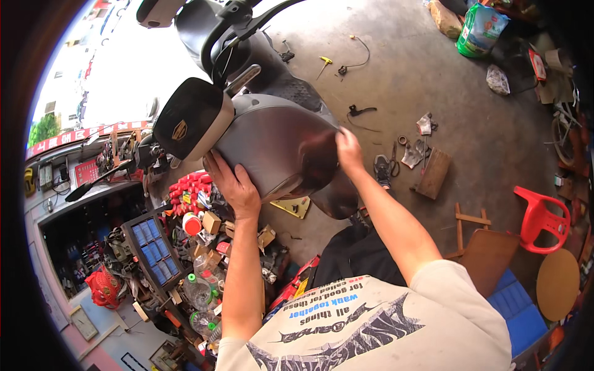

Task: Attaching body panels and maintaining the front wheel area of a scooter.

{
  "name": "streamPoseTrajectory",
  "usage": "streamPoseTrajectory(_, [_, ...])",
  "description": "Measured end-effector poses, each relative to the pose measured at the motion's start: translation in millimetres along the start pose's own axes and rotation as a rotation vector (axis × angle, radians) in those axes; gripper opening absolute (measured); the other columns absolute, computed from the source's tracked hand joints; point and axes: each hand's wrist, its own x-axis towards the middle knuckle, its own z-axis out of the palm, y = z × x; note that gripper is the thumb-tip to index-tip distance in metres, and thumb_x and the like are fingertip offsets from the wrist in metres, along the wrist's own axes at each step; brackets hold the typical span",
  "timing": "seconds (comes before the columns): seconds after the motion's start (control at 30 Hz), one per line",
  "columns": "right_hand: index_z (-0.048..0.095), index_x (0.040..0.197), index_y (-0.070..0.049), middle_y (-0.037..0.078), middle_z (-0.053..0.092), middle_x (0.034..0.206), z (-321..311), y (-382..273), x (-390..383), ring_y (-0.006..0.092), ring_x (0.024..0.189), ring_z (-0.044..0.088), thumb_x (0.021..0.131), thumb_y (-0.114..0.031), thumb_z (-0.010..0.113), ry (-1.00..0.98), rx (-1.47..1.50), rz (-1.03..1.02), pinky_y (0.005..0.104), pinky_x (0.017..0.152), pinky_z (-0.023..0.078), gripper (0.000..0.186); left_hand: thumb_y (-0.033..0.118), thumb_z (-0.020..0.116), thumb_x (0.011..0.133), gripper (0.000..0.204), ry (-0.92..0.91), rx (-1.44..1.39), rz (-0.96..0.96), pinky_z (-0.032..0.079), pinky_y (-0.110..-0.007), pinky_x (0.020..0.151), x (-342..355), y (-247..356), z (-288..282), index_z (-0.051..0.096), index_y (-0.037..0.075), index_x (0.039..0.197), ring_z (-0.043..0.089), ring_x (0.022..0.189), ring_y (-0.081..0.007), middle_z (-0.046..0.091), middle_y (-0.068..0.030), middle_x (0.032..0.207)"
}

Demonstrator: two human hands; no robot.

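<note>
The person is gripping a grey scooter body panel [278,148] at the scooter's [247,55] rear, just under the backrest [192,117]. The left hand [234,185] is clasping the panel's lower left edge, fingers curled over it; the right hand [348,151] is pressing fingertips on the right edge. To do it well, both hands should probably be keeping even pressure so the glossy panel is not twisting or slipping. Parts and bottles [201,290] are lying below.
</note>
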Motion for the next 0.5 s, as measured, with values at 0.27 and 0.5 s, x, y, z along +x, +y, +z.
streamPoseTrajectory(0.27, [0.053,0.127,-0.009,0.010,0.060,0.121,20.9,149.5,-71.3,0.0299,0.113,0.054,0.098,-0.047,0.034,-0.205,0.774,0.957,0.0498,0.095,0.039,0.051,0.027,0.037,0.101,0.052,0.002,-0.872,-0.725,0.022,-0.040,0.113,-123.9,-32.2,31.1,0.030,-0.001,0.144,0.031,0.136,-0.0260,0.031,-0.0144,0.149])
streamPoseTrajectory(0.5, [0.059,0.108,-0.014,0.006,0.062,0.108,56.0,108.3,-60.8,0.0246,0.096,0.057,0.099,-0.044,0.036,-0.084,1.033,1.080,0.0434,0.085,0.045,0.038,0.047,0.039,0.099,0.065,-0.111,-1.306,-1.688,0.027,-0.050,0.111,-240.8,-96.0,118.5,0.026,0.002,0.144,0.036,0.133,-0.0359,0.035,-0.0154,0.145])
